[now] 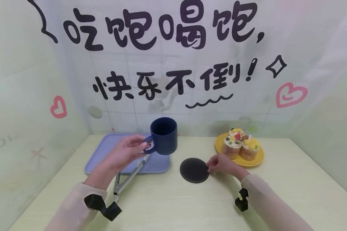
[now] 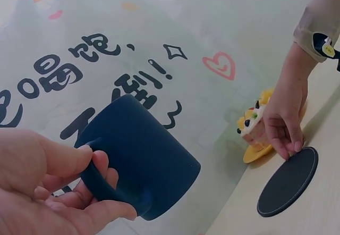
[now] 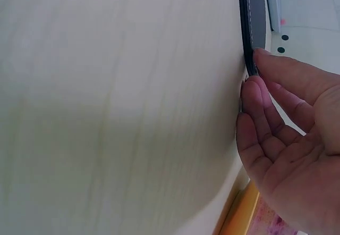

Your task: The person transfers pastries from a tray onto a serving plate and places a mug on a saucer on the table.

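A dark blue mug (image 1: 165, 138) is held upright above the table by my left hand (image 1: 124, 152), whose thumb and fingers grip its handle. The left wrist view shows the thumb and fingers curled about the handle (image 2: 109, 184). A round black coaster (image 1: 194, 170) with a stitched rim lies to the right of the mug and lower. My right hand (image 1: 222, 164) pinches the coaster's right edge. In the right wrist view, the thumb (image 3: 289, 70) is on top of the edge and fingertips are at its side; whether the coaster is slightly lifted I cannot tell.
At the back left lies a blue tray (image 1: 162, 165), with metal tongs (image 1: 130, 181) leaning over its front edge, partly behind the left hand. A yellow plate (image 1: 258, 159) bearing dessert cups (image 1: 232, 148) stands at the back right. A printed backdrop (image 1: 173, 106) closes off the rear.
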`<action>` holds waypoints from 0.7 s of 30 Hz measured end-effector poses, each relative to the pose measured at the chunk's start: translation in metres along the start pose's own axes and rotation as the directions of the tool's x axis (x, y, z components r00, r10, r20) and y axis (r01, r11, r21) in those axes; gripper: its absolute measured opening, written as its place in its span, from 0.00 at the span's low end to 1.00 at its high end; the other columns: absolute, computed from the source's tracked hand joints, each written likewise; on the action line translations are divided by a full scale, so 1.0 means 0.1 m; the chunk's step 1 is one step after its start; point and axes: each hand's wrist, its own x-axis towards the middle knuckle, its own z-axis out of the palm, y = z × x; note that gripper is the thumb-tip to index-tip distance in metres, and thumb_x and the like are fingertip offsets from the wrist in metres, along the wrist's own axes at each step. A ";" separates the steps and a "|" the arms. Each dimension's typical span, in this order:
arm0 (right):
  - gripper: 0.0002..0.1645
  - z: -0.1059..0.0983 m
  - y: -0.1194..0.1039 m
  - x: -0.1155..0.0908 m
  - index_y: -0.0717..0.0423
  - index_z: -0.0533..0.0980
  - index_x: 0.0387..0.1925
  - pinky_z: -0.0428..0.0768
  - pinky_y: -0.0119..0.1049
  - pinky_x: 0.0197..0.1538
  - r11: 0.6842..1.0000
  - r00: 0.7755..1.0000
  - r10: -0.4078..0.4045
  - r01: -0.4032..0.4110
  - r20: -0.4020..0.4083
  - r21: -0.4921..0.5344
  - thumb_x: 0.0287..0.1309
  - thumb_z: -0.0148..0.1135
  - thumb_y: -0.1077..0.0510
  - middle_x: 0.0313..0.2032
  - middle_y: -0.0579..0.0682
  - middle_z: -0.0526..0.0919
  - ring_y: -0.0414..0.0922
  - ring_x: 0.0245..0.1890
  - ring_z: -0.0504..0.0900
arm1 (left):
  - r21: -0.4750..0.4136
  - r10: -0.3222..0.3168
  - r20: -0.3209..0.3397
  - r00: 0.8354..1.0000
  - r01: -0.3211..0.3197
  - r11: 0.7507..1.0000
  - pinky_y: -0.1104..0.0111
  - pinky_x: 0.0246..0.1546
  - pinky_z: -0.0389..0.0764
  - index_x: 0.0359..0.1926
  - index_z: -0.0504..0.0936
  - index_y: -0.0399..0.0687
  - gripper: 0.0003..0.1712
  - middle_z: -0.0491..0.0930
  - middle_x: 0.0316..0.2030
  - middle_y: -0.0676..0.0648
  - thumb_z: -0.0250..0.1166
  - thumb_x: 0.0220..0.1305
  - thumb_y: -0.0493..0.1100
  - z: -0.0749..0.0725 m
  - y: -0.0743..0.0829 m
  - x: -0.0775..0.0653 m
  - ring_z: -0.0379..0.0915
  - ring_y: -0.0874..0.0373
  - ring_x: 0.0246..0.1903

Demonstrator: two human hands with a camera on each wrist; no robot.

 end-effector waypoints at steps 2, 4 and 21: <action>0.11 0.00 0.01 0.00 0.67 0.79 0.35 0.71 0.32 0.26 1.000 1.000 0.007 -0.006 -0.002 0.012 0.46 0.68 0.67 0.21 0.46 0.76 0.40 0.21 0.70 | -0.013 -0.006 0.019 1.000 0.006 1.000 0.66 0.43 0.77 0.37 0.78 0.45 0.09 0.78 0.33 0.49 0.53 0.65 0.31 0.03 -0.02 0.01 0.74 0.57 0.39; 0.11 0.00 0.01 0.01 0.67 0.79 0.35 0.71 0.32 0.26 1.000 1.000 0.012 -0.012 -0.001 0.020 0.46 0.68 0.67 0.21 0.46 0.76 0.40 0.21 0.70 | -0.026 -0.015 0.029 0.999 0.015 1.000 0.66 0.44 0.77 0.36 0.77 0.45 0.09 0.78 0.33 0.49 0.53 0.65 0.31 0.06 -0.06 0.03 0.74 0.56 0.39; 0.10 -0.01 0.00 0.01 0.65 0.79 0.35 0.74 0.32 0.30 0.996 0.997 0.080 -0.081 0.011 0.027 0.47 0.67 0.67 0.22 0.47 0.77 0.40 0.23 0.72 | -0.085 -0.057 0.106 0.993 0.066 0.994 0.66 0.42 0.77 0.35 0.77 0.48 0.10 0.78 0.33 0.49 0.53 0.64 0.30 0.31 -0.36 0.14 0.75 0.57 0.37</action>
